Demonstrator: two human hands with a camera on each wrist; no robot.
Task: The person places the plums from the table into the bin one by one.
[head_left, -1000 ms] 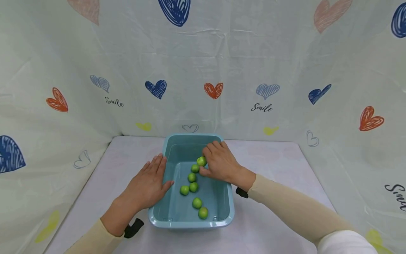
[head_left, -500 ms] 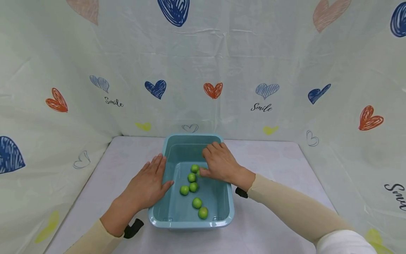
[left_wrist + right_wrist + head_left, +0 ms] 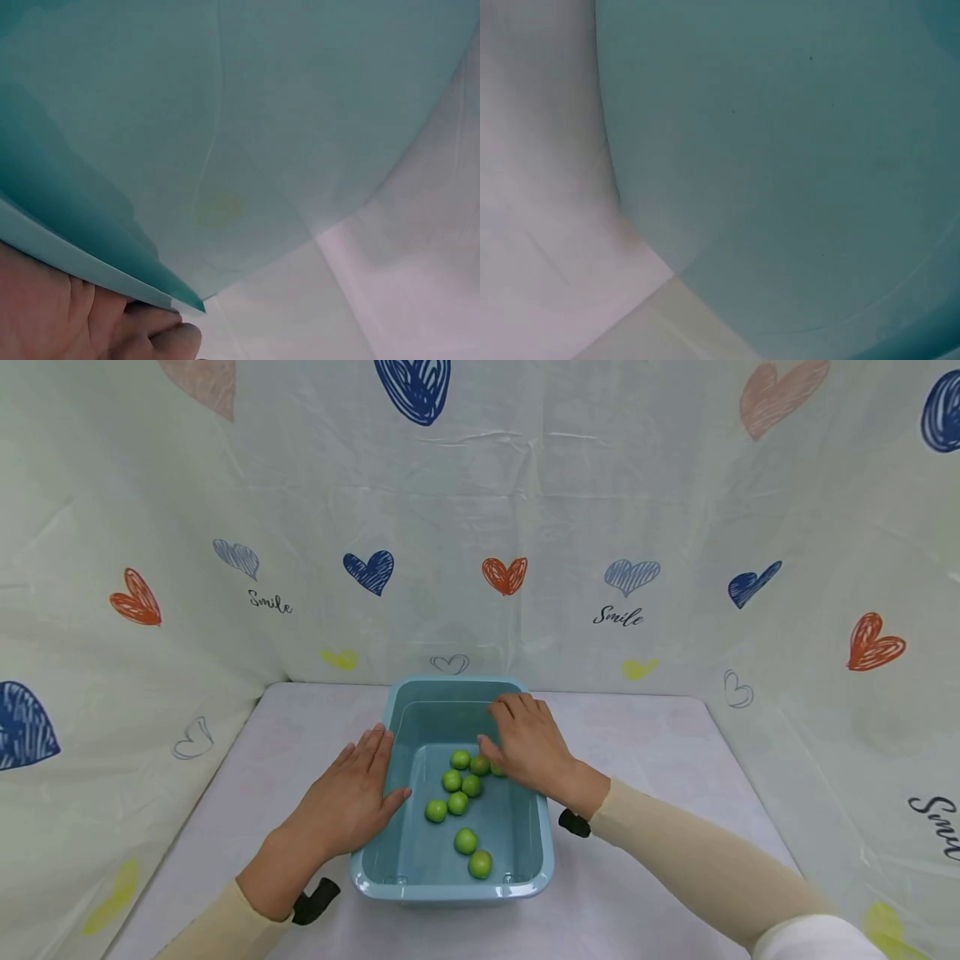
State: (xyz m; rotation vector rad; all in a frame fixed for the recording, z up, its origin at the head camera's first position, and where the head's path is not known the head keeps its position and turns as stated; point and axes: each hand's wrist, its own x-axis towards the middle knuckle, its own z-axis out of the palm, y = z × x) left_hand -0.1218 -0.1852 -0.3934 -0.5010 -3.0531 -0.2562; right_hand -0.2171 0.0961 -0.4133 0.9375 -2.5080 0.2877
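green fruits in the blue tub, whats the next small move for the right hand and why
Probably curl the right hand round the green fruit at its fingertips. The hand is inside the blue tub, fingers fairly straight and holding nothing plainly visible, with several fruits clustered right beside it. The left hand already lies flat against the tub's left rim, steadying it.

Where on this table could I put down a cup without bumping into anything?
The white table is bare right of the light blue plastic tub, beyond the right hand. The strip left of the left hand is bare too. Inside the tub, small green round fruits crowd the middle.
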